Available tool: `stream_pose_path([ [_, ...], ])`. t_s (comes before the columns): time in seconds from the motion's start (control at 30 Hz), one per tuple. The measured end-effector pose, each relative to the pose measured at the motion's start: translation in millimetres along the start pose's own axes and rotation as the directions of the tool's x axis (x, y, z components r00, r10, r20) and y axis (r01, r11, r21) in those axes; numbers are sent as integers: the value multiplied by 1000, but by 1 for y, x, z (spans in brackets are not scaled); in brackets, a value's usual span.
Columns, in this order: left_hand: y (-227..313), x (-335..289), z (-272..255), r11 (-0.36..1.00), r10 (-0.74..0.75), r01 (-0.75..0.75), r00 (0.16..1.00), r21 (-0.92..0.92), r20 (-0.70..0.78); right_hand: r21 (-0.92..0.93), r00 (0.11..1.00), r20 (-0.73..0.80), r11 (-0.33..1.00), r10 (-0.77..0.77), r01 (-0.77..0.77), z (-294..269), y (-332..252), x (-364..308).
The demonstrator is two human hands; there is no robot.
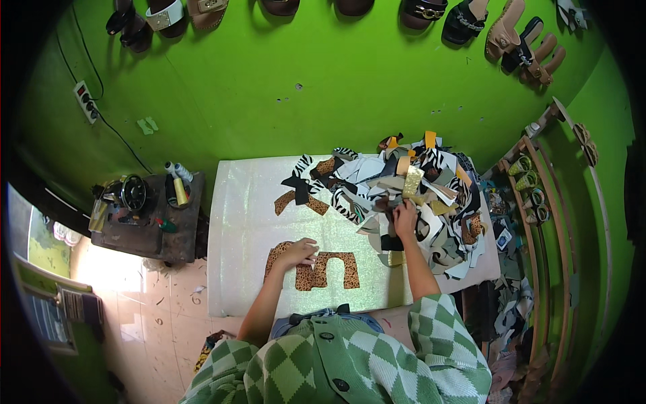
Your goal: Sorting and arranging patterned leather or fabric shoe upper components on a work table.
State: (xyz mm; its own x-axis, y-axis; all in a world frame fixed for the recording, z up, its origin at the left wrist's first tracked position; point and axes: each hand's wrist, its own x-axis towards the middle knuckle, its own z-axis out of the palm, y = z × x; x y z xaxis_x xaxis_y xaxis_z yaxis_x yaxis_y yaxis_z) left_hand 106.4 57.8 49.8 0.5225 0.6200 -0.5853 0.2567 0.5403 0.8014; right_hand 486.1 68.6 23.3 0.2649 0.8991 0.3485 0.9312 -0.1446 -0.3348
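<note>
My left hand (298, 253) is low over leopard-print material pieces (347, 266) near the front of the table, its fingers stretched out and apart. The pieces have arch-shaped cutouts and lie flat, partly covered by that hand. At the right, my right hand (405, 219) reaches into a heap of mixed scraps (377, 168), its bent fingers closed at the edge of a scrap; the fingertips are partly hidden. A gold glittery strip (413, 182) lies just beyond them. Further leopard pieces (317, 205) and a black scrap (301, 193) lie left of the heap.
The table has a shiny pale cover (242, 222). A sewing machine (133, 193) and thread cones (181, 192) stand on a small table at the left. A wooden rack (538, 269) with sandals rises at the right. More sandals (424, 12) hang on the green wall.
</note>
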Motion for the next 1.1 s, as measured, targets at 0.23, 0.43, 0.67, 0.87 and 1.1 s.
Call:
stream_pose_path([
  [0.23, 3, -12, -7, 993, -5, -14, 989, -121, -150, 340, 932, -286, 933, 222, -118, -7, 38, 41],
  [0.43, -6, -9, -6, 973, -4, -17, 996, -232, -90, 677, 912, 89, 647, 400, -350, -10, 26, 51],
  [0.67, 9, 7, -4, 975, 41, -56, 997, -216, -73, 850, 886, 460, 257, 63, -460, -20, -96, 58],
  [0.87, 3, 11, -15, 949, 78, -96, 994, -301, -72, 340, 884, 417, 938, -210, 63, 9, -105, 58],
  [1.1, -15, 1, -36, 928, 7, -86, 977, -363, -213, -602, 925, 354, 723, -138, 339, 33, 23, 24],
])
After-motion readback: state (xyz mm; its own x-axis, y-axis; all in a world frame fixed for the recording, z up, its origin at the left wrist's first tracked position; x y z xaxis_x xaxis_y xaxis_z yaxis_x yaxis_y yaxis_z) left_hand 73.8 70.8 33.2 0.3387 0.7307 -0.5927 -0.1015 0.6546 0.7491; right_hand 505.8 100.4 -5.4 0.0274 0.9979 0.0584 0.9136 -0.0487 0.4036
